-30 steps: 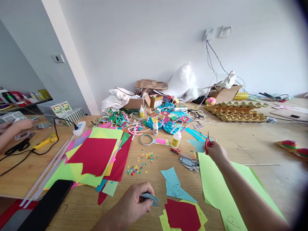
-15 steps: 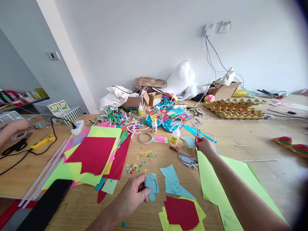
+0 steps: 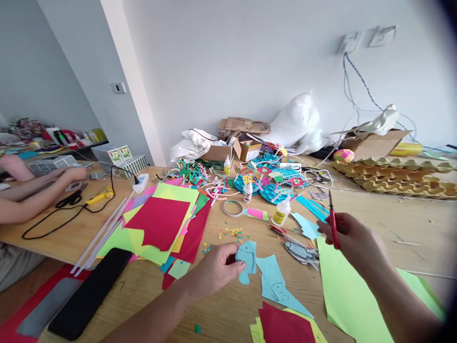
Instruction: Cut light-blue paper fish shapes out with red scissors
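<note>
Between the thumb and fingers of my left hand is a light blue paper piece with a fish drawn on it. My right hand grips a pair of red-handled scissors, raised with the blades pointing up and away. Just right of the held piece lies a blue paper sheet with another fish outline. A grey fish cutout rests between my hands, farther out. Below my right hand spreads a large light green sheet.
Colored paper is stacked at left, beside a black phone. A glue bottle and a tape roll stand mid-table. Egg trays lie at back right. Another person's arms rest at far left, near a yellow glue gun.
My view has swung left, bringing more of the other person's arms into sight. My right hand has lifted the scissors, now plainly visible. The left hand still holds the blue paper.
</note>
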`<move>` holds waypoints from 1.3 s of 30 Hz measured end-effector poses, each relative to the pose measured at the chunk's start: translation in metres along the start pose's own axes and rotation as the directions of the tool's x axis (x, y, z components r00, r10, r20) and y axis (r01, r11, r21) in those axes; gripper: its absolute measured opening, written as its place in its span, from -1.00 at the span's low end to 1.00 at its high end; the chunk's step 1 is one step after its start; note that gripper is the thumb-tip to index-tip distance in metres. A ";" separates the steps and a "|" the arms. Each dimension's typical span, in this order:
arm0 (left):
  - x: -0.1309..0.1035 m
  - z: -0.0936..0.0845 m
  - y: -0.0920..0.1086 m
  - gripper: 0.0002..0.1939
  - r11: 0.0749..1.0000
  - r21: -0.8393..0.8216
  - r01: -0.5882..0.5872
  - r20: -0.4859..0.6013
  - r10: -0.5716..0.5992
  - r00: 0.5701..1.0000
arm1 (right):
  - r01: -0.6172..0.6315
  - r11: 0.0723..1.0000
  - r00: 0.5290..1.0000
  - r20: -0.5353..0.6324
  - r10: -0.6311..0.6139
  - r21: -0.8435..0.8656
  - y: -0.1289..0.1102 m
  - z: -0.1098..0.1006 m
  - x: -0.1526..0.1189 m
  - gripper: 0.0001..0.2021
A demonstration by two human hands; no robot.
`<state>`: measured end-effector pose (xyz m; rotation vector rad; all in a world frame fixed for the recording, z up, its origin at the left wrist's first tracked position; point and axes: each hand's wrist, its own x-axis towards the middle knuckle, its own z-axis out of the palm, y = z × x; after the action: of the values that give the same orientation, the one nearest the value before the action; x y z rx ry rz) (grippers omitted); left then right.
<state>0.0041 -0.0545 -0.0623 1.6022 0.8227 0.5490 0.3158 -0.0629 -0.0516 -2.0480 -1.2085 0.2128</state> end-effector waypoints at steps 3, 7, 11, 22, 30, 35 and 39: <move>0.013 -0.002 0.014 -0.86 0.996 0.025 -0.084 -0.009 0.085 0.996 | -0.010 0.906 0.969 0.229 -0.096 0.423 -0.044 -0.001 -0.032 -0.69; 0.028 -0.005 0.033 -0.87 0.989 0.024 -0.146 -0.005 0.146 0.989 | -0.063 0.773 0.912 0.350 -0.212 0.631 -0.092 0.005 -0.061 -0.73; 0.032 -0.007 0.049 -0.88 0.980 0.056 -0.190 0.013 0.190 0.982 | -0.068 0.724 0.907 0.346 -0.242 0.686 -0.109 0.016 -0.068 -0.75; 0.033 -0.016 0.065 -0.60 0.950 -0.091 -0.298 -0.019 0.298 0.954 | -0.012 0.639 0.964 0.179 -0.197 0.769 -0.129 0.012 -0.074 -0.79; 0.034 -0.011 0.062 -0.86 0.947 -0.096 -0.307 -0.073 0.301 0.951 | -0.007 0.609 0.952 0.192 -0.239 0.793 -0.127 0.018 -0.075 -0.81; 0.031 -0.010 0.065 -0.85 0.936 -0.131 -0.327 -0.040 0.325 0.945 | -0.011 0.584 0.952 0.187 -0.243 0.812 -0.123 0.021 -0.074 -0.80; 0.033 -0.011 0.063 -0.86 0.929 -0.185 -0.321 -0.052 0.317 0.947 | -0.001 0.568 0.956 0.167 -0.240 0.823 -0.128 0.020 -0.078 -0.77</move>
<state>0.0301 -0.0262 -0.0016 1.5612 0.5074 0.8529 0.1759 -0.0792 0.0024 -1.1125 -1.0909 0.8427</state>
